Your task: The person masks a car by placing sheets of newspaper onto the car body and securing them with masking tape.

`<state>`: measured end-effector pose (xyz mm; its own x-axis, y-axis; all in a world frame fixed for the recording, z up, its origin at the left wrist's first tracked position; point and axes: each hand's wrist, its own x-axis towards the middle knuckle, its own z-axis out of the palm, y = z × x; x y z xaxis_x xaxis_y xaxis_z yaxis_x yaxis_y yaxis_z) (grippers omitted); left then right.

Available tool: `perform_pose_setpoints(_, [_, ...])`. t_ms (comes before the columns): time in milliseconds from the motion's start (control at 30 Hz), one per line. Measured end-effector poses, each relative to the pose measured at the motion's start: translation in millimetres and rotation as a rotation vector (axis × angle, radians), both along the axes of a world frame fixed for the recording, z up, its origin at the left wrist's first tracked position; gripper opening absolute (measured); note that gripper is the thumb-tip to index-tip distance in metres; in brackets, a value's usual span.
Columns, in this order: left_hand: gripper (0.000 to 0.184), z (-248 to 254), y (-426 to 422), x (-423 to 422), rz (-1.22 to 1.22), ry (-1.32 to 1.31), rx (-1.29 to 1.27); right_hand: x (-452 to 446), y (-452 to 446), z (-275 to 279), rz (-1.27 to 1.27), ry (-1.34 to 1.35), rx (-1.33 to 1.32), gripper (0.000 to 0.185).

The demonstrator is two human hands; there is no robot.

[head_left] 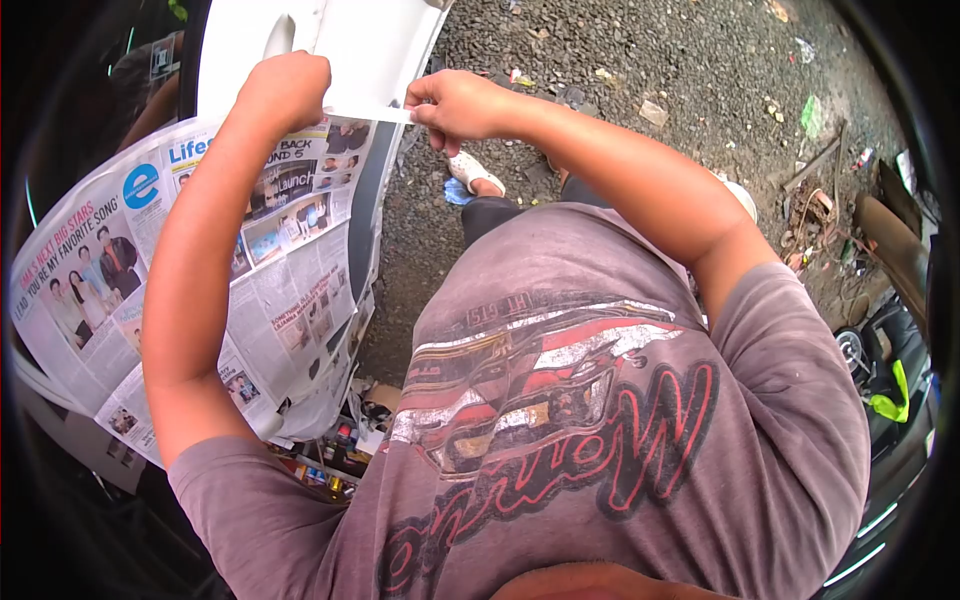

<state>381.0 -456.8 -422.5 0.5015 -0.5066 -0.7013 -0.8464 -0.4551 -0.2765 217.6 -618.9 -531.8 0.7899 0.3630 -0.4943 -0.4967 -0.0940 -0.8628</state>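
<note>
Right fingers (424, 112) clamped on white tape (370, 113)! | left hand (288, 88): couldn't tell its grip | newspaper (290, 265) lay spread, tape's end not yet down!

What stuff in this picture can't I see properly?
In the head view:
Left fingers: hidden by the back of the left hand.
Newspaper: its smallest print is too tiny; the left arm covers some.
White panel: cut off by the top edge.
White thing: partly behind the right arm.

Newspaper (290, 258) looks matt, panel (368, 45) smooth, gravel (640, 65) rough.
</note>
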Motion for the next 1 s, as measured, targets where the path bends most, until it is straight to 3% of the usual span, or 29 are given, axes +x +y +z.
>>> perform_pose_setpoints(100, [0.024, 0.0, 0.0, 7.5, -0.024, 0.002, 0.016, 4.8, 3.5, -1.5, 0.005, -0.027, -0.045, 0.019])
perform_pose_setpoints(267, [0.028, 12.4, -6.1, 16.5, 0.213, 0.193, 0.025, 18.0, 22.1, -37.5, 0.013, -0.039, -0.121, 0.021])
perform_pose_setpoints(467, [0.028, 13.2, -7.8, 25.3, 0.234, 0.242, -0.01, 38.4, 33.4, -63.6, -0.022, -0.033, -0.071, 0.023])
perform_pose_setpoints(1000, [0.025, 9.4, 1.4, 19.8, 0.259, 0.244, -0.011, 40.8, 7.4, -44.9, 0.095, -0.116, -0.213, 0.018])
